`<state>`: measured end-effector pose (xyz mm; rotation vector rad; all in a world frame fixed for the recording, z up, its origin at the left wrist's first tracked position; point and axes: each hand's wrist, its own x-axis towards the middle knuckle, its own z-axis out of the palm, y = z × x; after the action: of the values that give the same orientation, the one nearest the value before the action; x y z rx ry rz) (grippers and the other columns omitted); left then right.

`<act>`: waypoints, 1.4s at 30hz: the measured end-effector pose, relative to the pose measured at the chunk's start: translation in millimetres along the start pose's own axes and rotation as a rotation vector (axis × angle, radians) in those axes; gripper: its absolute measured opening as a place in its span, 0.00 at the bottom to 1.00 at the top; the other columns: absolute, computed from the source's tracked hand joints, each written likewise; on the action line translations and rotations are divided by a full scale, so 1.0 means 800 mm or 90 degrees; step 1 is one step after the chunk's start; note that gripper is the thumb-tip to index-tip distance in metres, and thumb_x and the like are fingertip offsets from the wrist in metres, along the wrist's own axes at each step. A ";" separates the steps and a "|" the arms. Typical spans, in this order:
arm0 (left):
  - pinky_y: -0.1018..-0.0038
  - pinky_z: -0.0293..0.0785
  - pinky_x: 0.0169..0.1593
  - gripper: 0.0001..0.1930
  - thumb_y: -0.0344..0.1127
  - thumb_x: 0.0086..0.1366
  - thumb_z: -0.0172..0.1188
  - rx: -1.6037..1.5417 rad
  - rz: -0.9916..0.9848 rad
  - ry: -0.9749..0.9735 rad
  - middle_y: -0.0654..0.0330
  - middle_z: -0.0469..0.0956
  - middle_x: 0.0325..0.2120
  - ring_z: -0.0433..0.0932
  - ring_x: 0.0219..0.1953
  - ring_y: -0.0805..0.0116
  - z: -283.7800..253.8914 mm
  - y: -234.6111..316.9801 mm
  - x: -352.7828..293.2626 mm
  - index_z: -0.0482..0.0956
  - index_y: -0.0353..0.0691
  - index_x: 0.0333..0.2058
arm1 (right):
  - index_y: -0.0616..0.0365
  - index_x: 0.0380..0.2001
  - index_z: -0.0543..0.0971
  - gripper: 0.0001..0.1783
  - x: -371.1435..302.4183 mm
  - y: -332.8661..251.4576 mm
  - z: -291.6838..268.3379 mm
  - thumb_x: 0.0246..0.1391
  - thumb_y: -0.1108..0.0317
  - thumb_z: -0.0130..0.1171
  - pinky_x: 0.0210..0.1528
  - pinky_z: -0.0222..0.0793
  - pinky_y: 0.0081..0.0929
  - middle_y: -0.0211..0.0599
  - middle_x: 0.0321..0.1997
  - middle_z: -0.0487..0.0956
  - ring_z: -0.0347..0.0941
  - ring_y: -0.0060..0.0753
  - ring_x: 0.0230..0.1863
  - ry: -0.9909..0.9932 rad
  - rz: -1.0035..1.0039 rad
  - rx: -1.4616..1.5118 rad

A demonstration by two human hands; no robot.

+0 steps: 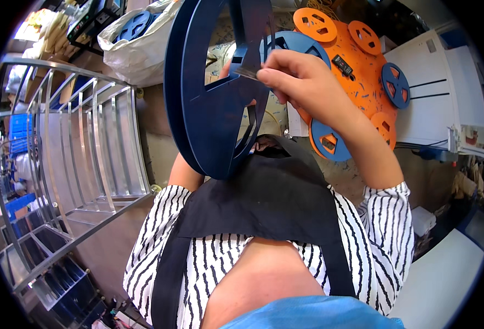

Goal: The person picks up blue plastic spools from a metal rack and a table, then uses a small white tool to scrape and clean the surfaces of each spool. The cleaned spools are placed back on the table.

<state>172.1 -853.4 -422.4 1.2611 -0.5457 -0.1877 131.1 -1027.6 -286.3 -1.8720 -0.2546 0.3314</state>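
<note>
Blue and round, the reel stands up just left of the right hand, whose fingers pinch a thin strip. Mostly hidden behind the reel, the left hand's fingers I can't tell.

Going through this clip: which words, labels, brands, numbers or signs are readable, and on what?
None can be read.
Big blue reel: no legible lettering.
Black device: pale marks, too small to read.
White panel: a small grey patch, too small to tell if it bears text.
</note>
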 end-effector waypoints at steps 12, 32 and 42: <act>0.59 0.67 0.61 0.42 0.45 0.48 0.72 0.014 -0.011 0.013 0.46 0.70 0.54 0.69 0.58 0.53 0.002 -0.001 -0.005 0.63 0.36 0.60 | 0.55 0.26 0.74 0.15 0.001 -0.036 -0.002 0.59 0.56 0.55 0.15 0.51 0.15 0.23 0.13 0.68 0.59 0.13 0.13 -0.155 0.180 -0.028; 0.59 0.68 0.61 0.40 0.43 0.49 0.71 -0.274 -0.092 -0.105 0.47 0.70 0.54 0.68 0.60 0.52 0.011 -0.045 0.010 0.64 0.38 0.60 | 0.53 0.28 0.72 0.14 -0.072 0.069 -0.079 0.63 0.56 0.50 0.15 0.49 0.12 0.21 0.16 0.66 0.55 0.09 0.13 0.151 0.141 0.302; 0.58 0.58 0.67 0.43 0.50 0.56 0.65 -0.726 -0.284 -0.183 0.48 0.60 0.62 0.58 0.66 0.54 0.114 -0.122 0.030 0.56 0.35 0.63 | 0.58 0.33 0.73 0.17 -0.264 0.317 -0.105 0.68 0.56 0.43 0.20 0.57 0.20 0.30 0.21 0.67 0.61 0.24 0.19 0.543 0.059 1.018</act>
<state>164.0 -971.6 -488.5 0.2099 -0.2900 -0.9231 -34.1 -1253.4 -480.6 -0.3060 0.5627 -0.2247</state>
